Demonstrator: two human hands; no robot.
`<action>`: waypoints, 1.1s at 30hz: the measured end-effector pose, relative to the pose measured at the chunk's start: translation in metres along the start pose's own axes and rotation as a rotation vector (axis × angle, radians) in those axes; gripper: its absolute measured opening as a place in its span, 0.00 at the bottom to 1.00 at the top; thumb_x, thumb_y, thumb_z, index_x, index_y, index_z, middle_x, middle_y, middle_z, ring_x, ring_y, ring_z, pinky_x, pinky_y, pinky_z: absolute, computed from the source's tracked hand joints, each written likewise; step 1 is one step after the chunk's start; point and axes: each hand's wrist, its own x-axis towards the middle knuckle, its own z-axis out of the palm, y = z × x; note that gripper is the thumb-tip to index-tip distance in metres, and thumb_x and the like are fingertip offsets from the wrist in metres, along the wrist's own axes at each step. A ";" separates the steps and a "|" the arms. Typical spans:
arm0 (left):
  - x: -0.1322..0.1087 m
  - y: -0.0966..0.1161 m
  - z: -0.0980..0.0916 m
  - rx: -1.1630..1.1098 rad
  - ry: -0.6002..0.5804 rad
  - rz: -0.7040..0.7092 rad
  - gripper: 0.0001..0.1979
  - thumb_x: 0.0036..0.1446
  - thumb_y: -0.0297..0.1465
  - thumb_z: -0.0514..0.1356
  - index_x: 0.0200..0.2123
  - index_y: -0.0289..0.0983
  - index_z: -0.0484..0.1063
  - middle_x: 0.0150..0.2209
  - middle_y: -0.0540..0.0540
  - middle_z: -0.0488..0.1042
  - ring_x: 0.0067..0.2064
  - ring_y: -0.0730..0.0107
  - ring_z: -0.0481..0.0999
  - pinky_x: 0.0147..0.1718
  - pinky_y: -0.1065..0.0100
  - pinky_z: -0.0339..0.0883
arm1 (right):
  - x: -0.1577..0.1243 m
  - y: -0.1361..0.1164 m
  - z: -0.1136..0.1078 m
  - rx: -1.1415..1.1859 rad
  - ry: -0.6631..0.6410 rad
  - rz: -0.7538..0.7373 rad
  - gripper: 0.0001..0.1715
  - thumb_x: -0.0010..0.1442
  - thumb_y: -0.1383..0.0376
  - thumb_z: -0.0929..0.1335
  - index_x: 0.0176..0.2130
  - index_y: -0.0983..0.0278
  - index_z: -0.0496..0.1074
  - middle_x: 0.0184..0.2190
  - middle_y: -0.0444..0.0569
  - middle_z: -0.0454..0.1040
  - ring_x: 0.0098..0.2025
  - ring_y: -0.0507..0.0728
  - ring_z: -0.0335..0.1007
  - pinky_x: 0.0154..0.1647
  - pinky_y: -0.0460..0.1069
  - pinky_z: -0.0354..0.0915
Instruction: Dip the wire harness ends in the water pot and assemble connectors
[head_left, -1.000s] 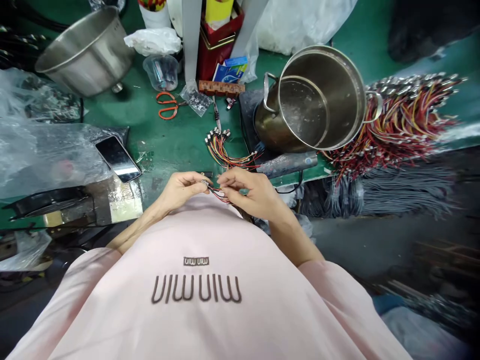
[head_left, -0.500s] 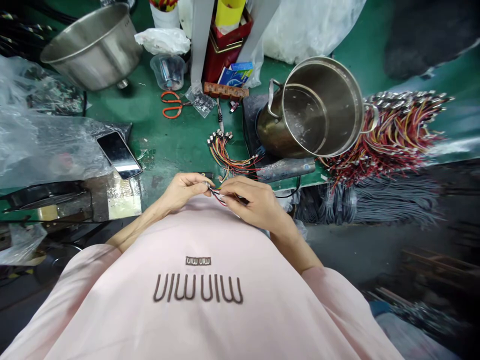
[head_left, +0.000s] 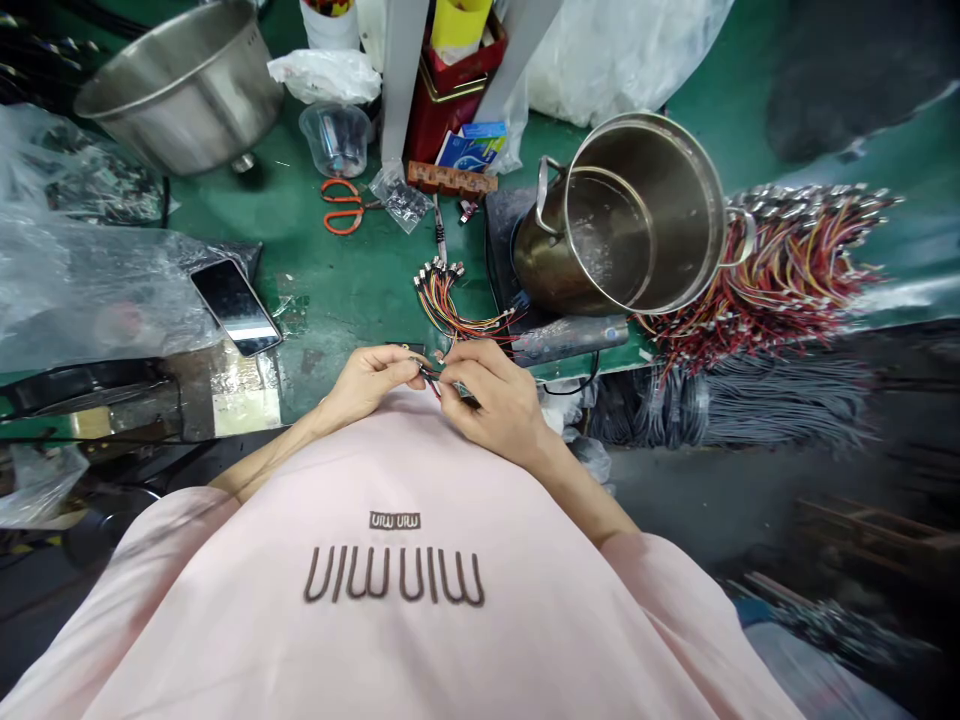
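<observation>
Close to my chest, at the bench's near edge, my left hand (head_left: 375, 380) pinches the connector end of a wire harness (head_left: 430, 374) between thumb and forefinger. My right hand (head_left: 491, 395) is closed on the harness's thin wires, its fingertips just right of my left thumb. Red and dark strands show in the small gap between the hands; the rest is hidden by my fingers. Just beyond lies a small bundle of similar harnesses (head_left: 454, 305) with metal-tipped ends and yellow, red and black wires.
A tall steel pot (head_left: 540, 255) stands right of the bundle, beside a big heap of wire harnesses (head_left: 787, 270). Grey cables (head_left: 780, 400) lie below. Orange-handled scissors (head_left: 343, 207), a phone (head_left: 235, 306), a steel basin (head_left: 187, 95) and plastic bags (head_left: 97, 290) occupy the left.
My right hand has moved slightly left and turned, its fingertips now closer to my left thumb. Less of the harness wires shows between the hands. My left hand stays nearly in place.
</observation>
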 end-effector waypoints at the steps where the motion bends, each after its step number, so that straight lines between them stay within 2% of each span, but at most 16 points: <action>1: 0.000 -0.001 0.001 -0.015 -0.002 -0.004 0.16 0.46 0.43 0.70 0.28 0.35 0.80 0.26 0.47 0.78 0.29 0.73 0.74 0.35 0.71 0.67 | 0.000 0.000 0.001 -0.012 0.001 -0.006 0.07 0.60 0.73 0.65 0.32 0.62 0.69 0.36 0.51 0.74 0.39 0.54 0.72 0.39 0.47 0.70; 5: 0.000 -0.005 0.003 -0.068 -0.010 -0.019 0.17 0.46 0.44 0.70 0.28 0.35 0.80 0.26 0.47 0.77 0.29 0.74 0.74 0.36 0.71 0.67 | 0.001 0.002 0.006 -0.063 -0.033 0.008 0.08 0.60 0.72 0.64 0.31 0.61 0.68 0.36 0.51 0.74 0.39 0.55 0.71 0.39 0.48 0.69; 12: 0.002 -0.008 0.002 -0.066 0.017 0.013 0.16 0.47 0.44 0.70 0.28 0.35 0.80 0.26 0.47 0.78 0.30 0.73 0.75 0.37 0.70 0.68 | -0.001 0.006 0.016 -0.069 -0.015 0.013 0.08 0.60 0.72 0.63 0.33 0.62 0.69 0.38 0.52 0.74 0.40 0.56 0.71 0.40 0.49 0.68; 19: -0.001 -0.003 0.002 -0.011 0.050 -0.004 0.17 0.43 0.44 0.71 0.29 0.35 0.81 0.26 0.47 0.79 0.29 0.72 0.76 0.35 0.69 0.69 | 0.004 0.010 0.008 0.224 -0.075 0.081 0.05 0.59 0.72 0.64 0.36 0.63 0.69 0.37 0.50 0.73 0.41 0.55 0.70 0.42 0.49 0.68; 21: -0.001 -0.002 0.001 -0.011 0.047 0.004 0.17 0.44 0.44 0.71 0.30 0.36 0.81 0.26 0.47 0.79 0.29 0.72 0.76 0.35 0.70 0.69 | 0.004 0.012 0.000 0.303 -0.118 0.150 0.05 0.58 0.71 0.65 0.37 0.63 0.69 0.37 0.49 0.73 0.39 0.54 0.70 0.39 0.49 0.68; 26: 0.000 -0.003 -0.003 -0.063 0.083 0.016 0.16 0.46 0.43 0.70 0.33 0.37 0.82 0.25 0.47 0.78 0.28 0.74 0.75 0.36 0.70 0.68 | 0.001 0.018 -0.016 0.477 -0.229 0.447 0.05 0.59 0.69 0.65 0.37 0.62 0.69 0.31 0.44 0.72 0.29 0.50 0.69 0.32 0.47 0.67; 31: 0.001 0.001 -0.003 -0.091 0.131 0.010 0.15 0.44 0.42 0.71 0.30 0.36 0.81 0.23 0.48 0.77 0.27 0.74 0.74 0.35 0.70 0.69 | -0.002 0.024 -0.023 0.556 -0.290 0.524 0.12 0.55 0.69 0.68 0.42 0.63 0.72 0.34 0.45 0.74 0.30 0.50 0.70 0.34 0.47 0.69; 33: 0.003 0.004 -0.004 -0.095 0.160 0.005 0.15 0.43 0.42 0.72 0.28 0.36 0.80 0.22 0.48 0.76 0.25 0.74 0.74 0.34 0.70 0.69 | -0.002 0.029 -0.023 0.689 -0.348 0.575 0.15 0.54 0.68 0.70 0.44 0.64 0.72 0.33 0.45 0.75 0.28 0.50 0.70 0.31 0.46 0.68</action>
